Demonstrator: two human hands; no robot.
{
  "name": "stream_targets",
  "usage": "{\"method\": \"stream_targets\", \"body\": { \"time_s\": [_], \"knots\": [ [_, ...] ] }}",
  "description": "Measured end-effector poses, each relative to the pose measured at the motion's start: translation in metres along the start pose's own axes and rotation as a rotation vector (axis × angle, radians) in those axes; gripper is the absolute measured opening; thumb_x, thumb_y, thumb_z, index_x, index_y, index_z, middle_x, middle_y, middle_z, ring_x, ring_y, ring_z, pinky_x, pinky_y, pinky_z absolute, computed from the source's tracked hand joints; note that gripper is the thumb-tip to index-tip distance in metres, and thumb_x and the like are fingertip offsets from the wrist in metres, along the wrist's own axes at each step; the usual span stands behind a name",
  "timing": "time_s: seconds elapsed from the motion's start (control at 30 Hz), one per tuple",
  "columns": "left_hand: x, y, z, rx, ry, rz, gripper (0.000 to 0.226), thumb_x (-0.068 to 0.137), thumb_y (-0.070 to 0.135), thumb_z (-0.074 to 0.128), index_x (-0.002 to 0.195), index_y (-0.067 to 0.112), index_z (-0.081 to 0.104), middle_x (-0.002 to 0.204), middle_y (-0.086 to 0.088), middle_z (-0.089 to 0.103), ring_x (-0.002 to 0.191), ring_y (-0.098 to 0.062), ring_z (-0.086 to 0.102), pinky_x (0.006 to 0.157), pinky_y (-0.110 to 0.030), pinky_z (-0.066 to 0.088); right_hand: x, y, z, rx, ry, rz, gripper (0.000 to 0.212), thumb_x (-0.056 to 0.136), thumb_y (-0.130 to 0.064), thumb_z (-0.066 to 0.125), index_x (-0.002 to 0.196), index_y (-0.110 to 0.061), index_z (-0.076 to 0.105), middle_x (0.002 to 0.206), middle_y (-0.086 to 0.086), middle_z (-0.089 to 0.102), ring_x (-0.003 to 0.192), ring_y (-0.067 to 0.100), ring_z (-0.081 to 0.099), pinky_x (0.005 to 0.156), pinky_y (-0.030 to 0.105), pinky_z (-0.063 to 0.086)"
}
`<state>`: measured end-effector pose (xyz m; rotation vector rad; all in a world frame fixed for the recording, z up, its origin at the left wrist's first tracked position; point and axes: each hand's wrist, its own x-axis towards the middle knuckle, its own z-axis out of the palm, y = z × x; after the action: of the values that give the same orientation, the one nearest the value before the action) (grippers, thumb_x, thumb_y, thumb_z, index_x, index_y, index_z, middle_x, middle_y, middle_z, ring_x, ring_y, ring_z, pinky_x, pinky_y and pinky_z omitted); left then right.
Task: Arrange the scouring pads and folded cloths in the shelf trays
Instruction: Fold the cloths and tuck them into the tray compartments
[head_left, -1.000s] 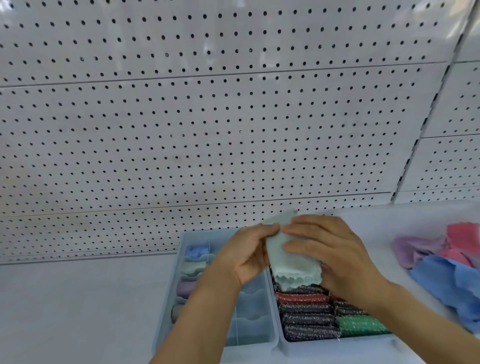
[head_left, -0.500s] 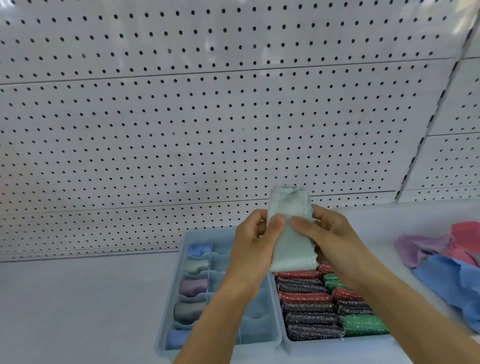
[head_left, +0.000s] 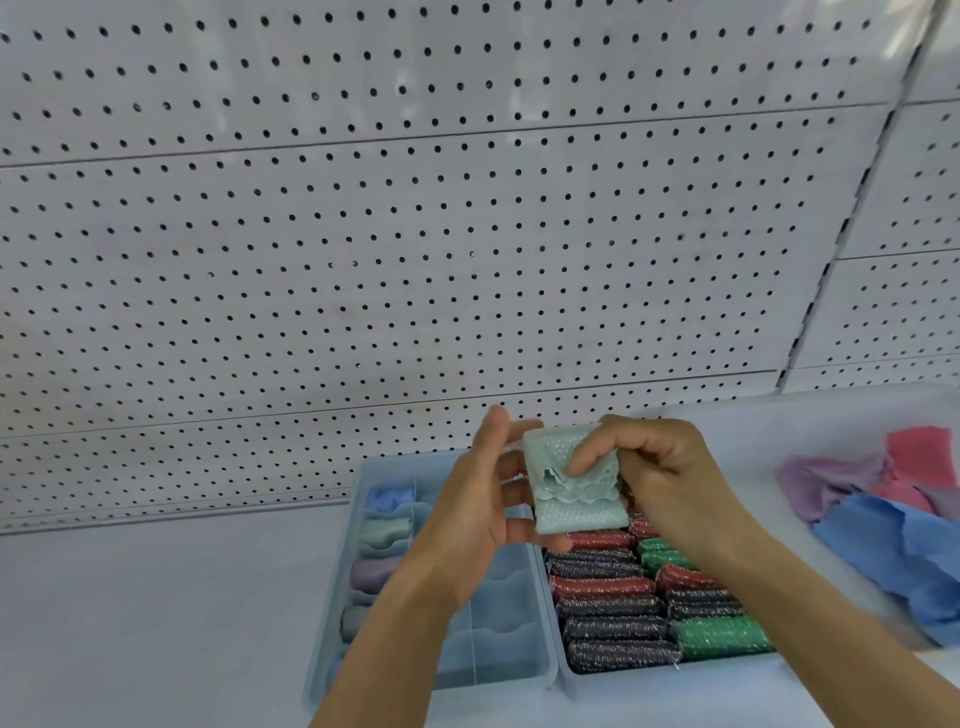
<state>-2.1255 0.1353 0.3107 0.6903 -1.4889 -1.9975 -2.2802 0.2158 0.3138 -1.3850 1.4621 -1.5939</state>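
pale mint waffle-weave cloth (head_left: 571, 480) sits folded between both hands, held up in the air above the gap where the two trays meet, with the pegboard wall (head_left: 415, 234) behind it. my left hand (head_left: 483, 514) cups its left edge, fingers curled loosely along the side and the thumb raised behind the top corner. my right hand (head_left: 670, 478) pinches it from the other side, the forefinger pressed flat across the front fold and the rest of the fingers curled behind.

i can read no writing, brand or label anywhere on the cloth, trays or wall.

against half a second ago, the cloth is now doubled over shorter: it stood as a tall strip then, and now a scalloped edge shows across its middle. both hands have stayed at about the same height.

below, the left tray (head_left: 332, 613) holds rolled cloths (head_left: 382, 532) in blue, green, lilac and grey down its left column. just beside it, the right tray (head_left: 571, 680) is packed with glittery scouring pads (head_left: 613, 623) in red, black and green. well off to the right on the white shelf (head_left: 156, 623) lies a loose heap of cloths (head_left: 893, 514), pink, lilac and blue
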Motion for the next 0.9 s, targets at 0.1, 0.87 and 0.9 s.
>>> {"method": "stream_targets", "body": {
  "time_s": [0.1,0.87,0.9],
  "knots": [
    [-0.002,-0.001,-0.004,0.111,-0.028,-0.023,0.025,0.092,0.029,0.059,0.100,0.007,0.069,0.094,-0.016,0.068,0.082,-0.023,0.066,0.060,-0.031,0.055,0.001,0.001,0.000,-0.001,-0.037,-0.009,0.061,0.089,0.022,0.033,0.065,-0.018,0.073,0.071,-0.003,0.063,0.062,0.014,0.051,0.053,0.022,0.038],
    [-0.026,-0.013,-0.072,0.129,0.146,0.117,0.021,0.089,-0.006,0.057,0.084,0.010,0.070,0.084,-0.003,0.069,0.081,-0.022,0.069,0.071,-0.025,0.055,0.004,0.027,0.052,0.275,-0.131,0.215,0.014,0.077,-0.017,0.075,0.082,-0.003,0.075,0.100,0.016,0.071,0.088,0.030,0.068,0.073,0.029,0.056],
    [-0.027,-0.020,-0.080,0.208,0.157,0.104,0.021,0.087,-0.007,0.060,0.088,0.011,0.070,0.083,-0.001,0.069,0.079,-0.020,0.069,0.070,-0.023,0.056,0.004,0.032,0.055,0.169,-0.142,0.230,0.012,0.077,-0.013,0.078,0.086,-0.006,0.073,0.096,0.014,0.072,0.085,0.027,0.068,0.072,0.027,0.056]
  ]
}}
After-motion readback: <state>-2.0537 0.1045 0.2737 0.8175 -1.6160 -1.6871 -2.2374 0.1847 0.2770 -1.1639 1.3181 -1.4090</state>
